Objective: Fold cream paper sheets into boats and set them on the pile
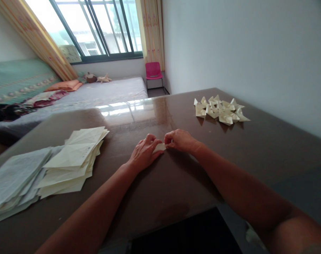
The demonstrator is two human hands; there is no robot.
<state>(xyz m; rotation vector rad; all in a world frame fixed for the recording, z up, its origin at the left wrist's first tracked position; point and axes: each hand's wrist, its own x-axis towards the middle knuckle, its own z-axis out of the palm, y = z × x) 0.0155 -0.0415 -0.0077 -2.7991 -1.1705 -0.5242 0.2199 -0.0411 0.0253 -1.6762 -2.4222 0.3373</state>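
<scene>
Between my two hands, a small folded piece of cream paper [159,146] rests on the brown table [139,197]. My left hand [146,150] has its thumb and fingers closed on the paper's left side. The fingertips of my right hand [180,140] pinch its right end. Much of the paper is hidden by my fingers, so its exact shape cannot be made out. At the far right of the table stands a group of several folded cream paper figures [220,110] with pointed corners.
On the left of the table lies a stack of creased cream sheets [73,151], partly over a pile of greyish papers [17,176]. A white wall [242,53] runs along the right. Beyond the table are a bed [118,88] and a pink chair [153,71].
</scene>
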